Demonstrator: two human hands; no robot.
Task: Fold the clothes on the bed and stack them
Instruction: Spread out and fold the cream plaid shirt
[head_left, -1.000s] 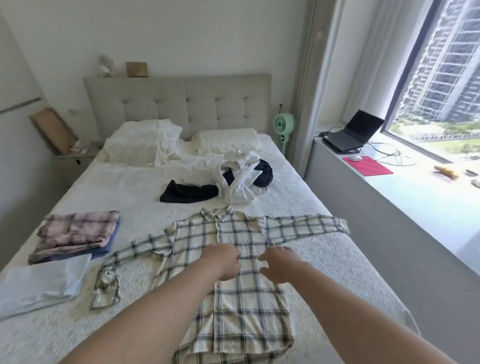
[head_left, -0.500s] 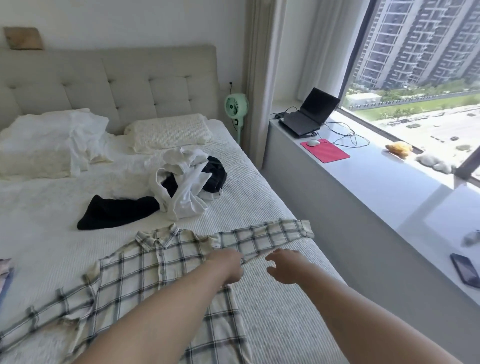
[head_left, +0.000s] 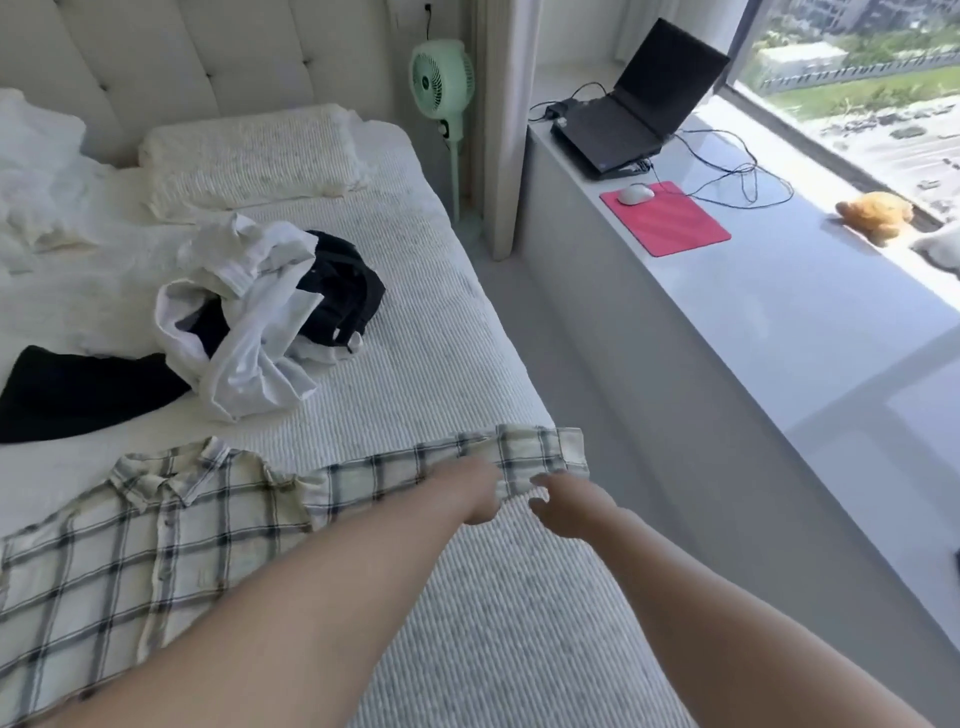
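Observation:
A cream and grey plaid shirt (head_left: 156, 545) lies flat on the bed (head_left: 493, 623), collar towards the headboard. Its right sleeve (head_left: 410, 467) stretches out to the bed's right edge, ending in the cuff (head_left: 545, 449). My left hand (head_left: 475, 493) sits on the sleeve just short of the cuff, knuckles up, fingers curled at the sleeve's lower edge. My right hand (head_left: 569, 506) hovers just below the cuff with its fingers loosely spread and nothing in it. Further up the bed lies an unfolded heap: a white garment (head_left: 249, 338) over black ones (head_left: 78, 389).
A pillow (head_left: 244, 156) lies by the headboard. A narrow strip of floor (head_left: 597, 389) runs between the bed and a long white windowsill (head_left: 779, 338) carrying a laptop (head_left: 634, 104), a red mouse pad (head_left: 670, 221) and cables. A green fan (head_left: 441, 78) stands at the bed's far corner.
My view has swung right and closer. Both hands have moved from the shirt's front out along the right sleeve to its cuff. The folded stacks at the left have left the view.

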